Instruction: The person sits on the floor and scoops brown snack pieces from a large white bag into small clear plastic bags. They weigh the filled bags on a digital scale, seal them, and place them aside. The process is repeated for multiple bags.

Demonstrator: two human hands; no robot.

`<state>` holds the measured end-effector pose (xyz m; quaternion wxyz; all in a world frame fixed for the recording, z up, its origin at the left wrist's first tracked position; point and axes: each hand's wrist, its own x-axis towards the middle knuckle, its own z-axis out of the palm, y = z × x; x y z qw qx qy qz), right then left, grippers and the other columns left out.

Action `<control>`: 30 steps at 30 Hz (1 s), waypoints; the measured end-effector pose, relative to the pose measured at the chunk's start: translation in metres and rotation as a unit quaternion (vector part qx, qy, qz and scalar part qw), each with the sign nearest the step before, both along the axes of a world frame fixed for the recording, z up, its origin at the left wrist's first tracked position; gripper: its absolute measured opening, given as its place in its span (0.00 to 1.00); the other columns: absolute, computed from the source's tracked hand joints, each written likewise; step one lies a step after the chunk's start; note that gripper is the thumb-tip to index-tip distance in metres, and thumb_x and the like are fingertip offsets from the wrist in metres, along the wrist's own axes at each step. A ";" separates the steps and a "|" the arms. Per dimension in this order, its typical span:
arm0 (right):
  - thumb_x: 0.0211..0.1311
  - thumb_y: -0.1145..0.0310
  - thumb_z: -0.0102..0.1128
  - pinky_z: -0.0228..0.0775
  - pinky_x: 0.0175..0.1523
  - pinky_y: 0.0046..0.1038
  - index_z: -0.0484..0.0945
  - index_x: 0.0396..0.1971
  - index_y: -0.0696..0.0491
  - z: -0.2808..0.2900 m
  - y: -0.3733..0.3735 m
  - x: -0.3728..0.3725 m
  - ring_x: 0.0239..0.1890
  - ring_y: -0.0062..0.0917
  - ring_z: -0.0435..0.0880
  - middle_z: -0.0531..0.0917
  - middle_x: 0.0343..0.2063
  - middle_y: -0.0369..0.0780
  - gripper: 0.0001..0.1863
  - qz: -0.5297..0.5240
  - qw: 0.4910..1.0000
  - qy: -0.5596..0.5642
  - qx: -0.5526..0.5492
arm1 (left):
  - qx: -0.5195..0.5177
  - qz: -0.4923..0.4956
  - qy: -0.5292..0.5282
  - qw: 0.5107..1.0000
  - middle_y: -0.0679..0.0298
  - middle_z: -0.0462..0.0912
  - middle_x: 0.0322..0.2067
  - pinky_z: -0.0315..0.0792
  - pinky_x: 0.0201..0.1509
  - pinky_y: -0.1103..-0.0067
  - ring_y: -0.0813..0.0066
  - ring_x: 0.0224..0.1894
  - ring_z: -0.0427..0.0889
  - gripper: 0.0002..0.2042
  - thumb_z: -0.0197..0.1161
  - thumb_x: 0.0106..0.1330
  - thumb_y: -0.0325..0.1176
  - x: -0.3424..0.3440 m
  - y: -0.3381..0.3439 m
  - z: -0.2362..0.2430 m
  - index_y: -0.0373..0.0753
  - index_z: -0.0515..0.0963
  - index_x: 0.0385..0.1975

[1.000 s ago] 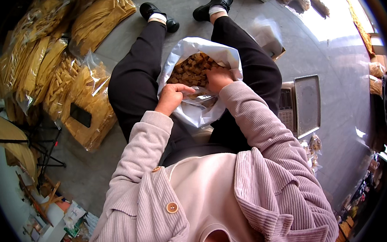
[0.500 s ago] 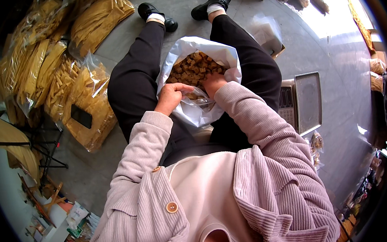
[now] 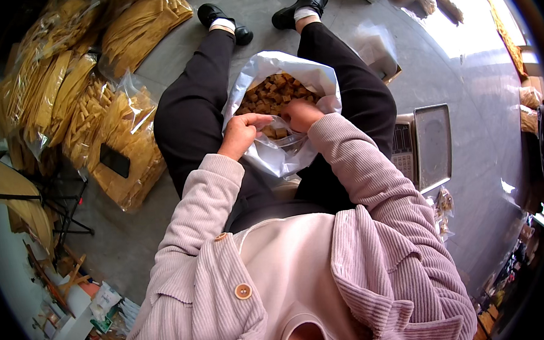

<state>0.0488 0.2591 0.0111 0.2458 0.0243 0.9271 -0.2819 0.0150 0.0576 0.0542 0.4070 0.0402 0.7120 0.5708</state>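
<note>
A white plastic sack (image 3: 325, 78) stands open between my legs, with many small brown cubes (image 3: 270, 94) inside. My left hand (image 3: 241, 134) is at the sack's near left side, its fingers closed on the rim of a small clear plastic bag (image 3: 288, 145). Several brown cubes show in that bag's mouth. Beside it on the right, my right hand (image 3: 301, 114) is curled, its fingertips at the bag's opening. What lies in those fingers is hidden.
Large clear bags of yellowish-brown sticks (image 3: 50, 115) lie at the left, a black phone (image 3: 114, 161) on one. A scale with a metal tray (image 3: 433, 147) stands right of my leg. Beyond my right knee is a box with clear plastic (image 3: 376, 54).
My right hand has drawn back from the loose cubes to the clear bag's mouth. Cubes now show more plainly in the bag. My left hand stays on its rim.
</note>
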 end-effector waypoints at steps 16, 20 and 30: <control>0.59 0.61 0.66 0.77 0.37 0.30 0.83 0.44 0.48 0.053 0.004 0.009 0.28 0.29 0.84 0.85 0.32 0.41 0.14 -0.028 0.924 0.172 -0.340 | 0.087 0.049 0.028 0.995 0.64 0.71 0.60 0.79 0.50 0.76 0.67 0.62 0.70 0.35 0.39 0.52 0.11 0.002 0.004 0.002 0.43 0.71 0.62; 0.57 0.61 0.63 0.75 0.47 0.38 0.83 0.41 0.47 0.075 0.002 0.010 0.38 0.37 0.84 0.83 0.35 0.42 0.13 -0.055 0.929 0.362 -0.057 | 0.090 0.061 0.065 0.992 0.65 0.72 0.60 0.78 0.51 0.77 0.68 0.61 0.71 0.34 0.40 0.53 0.10 0.004 0.005 0.008 0.42 0.71 0.61; 0.53 0.70 0.65 0.75 0.47 0.36 0.81 0.37 0.53 0.066 0.011 0.005 0.38 0.39 0.83 0.82 0.34 0.42 0.11 -0.177 0.901 0.388 -0.087 | 0.059 0.043 0.283 0.956 0.61 0.68 0.63 0.74 0.57 0.75 0.65 0.63 0.70 0.34 0.43 0.53 0.11 0.001 0.005 0.004 0.43 0.69 0.63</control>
